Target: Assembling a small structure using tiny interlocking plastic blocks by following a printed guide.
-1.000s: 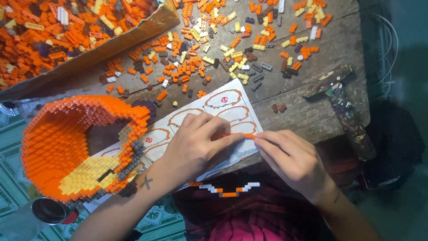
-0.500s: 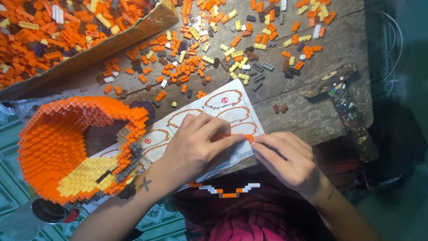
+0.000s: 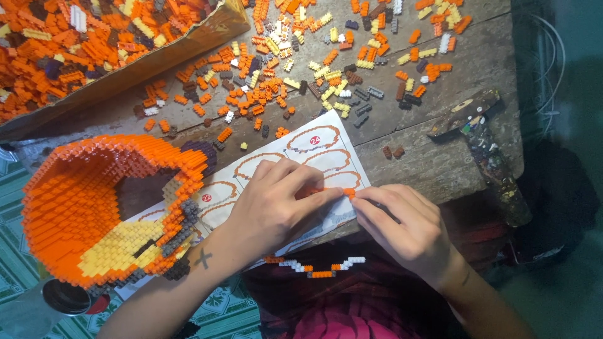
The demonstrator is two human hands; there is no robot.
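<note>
Orange brick strip, thin and short, pinched between left hand and right hand

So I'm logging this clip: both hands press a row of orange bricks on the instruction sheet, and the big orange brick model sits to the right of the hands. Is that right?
Not quite. The head view shows the big orange brick model to the left of the hands, not the right. The left hand and right hand do press the row of orange bricks on the instruction sheet.
</note>
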